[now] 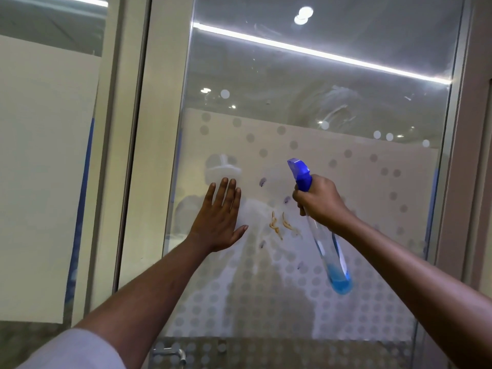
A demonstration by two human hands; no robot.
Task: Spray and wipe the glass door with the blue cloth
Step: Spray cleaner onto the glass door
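Your right hand [318,201] grips the bottle [323,235], nozzle aimed up-left; the brown smear [279,225] on the door [319,102] lies between it and your open left hand [221,219]. No cloth visible.

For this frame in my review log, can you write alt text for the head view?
A person's right hand aims a blue-topped spray bottle at brownish smears on a dotted frosted glass door, while the left hand presses flat against the glass. No cloth is visible; a metal door handle shows at the bottom.
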